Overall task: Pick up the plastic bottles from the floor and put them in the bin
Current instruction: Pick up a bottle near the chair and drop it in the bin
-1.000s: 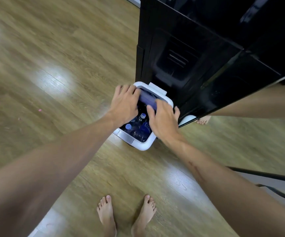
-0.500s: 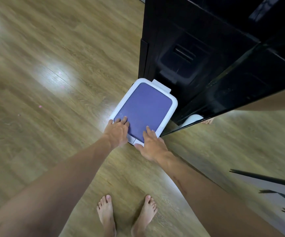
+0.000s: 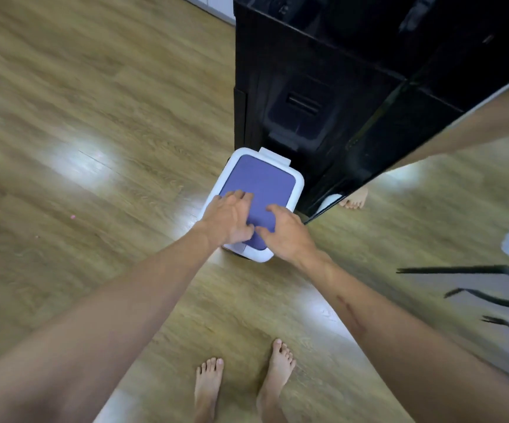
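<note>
A white bin [image 3: 298, 182] with a purple lid [image 3: 265, 181] stands on the wooden floor against a black cabinet. The lid is down, so the bottles inside are hidden. My left hand [image 3: 230, 219] lies flat on the near left part of the lid, fingers spread. My right hand [image 3: 286, 232] rests on the near right part of the lid, fingers apart. Neither hand holds anything. No bottle shows on the floor.
A tall glossy black cabinet [image 3: 338, 87] rises just behind the bin. A mirror-like panel [image 3: 430, 209] on the right reflects an arm and a foot. My bare feet [image 3: 244, 389] stand on the wooden floor [image 3: 79, 148] below the bin. Small pink specks lie at left.
A second ago the lid was up with bottles showing inside. The lid came down, and both hands have slid from its front edge onto its top.
</note>
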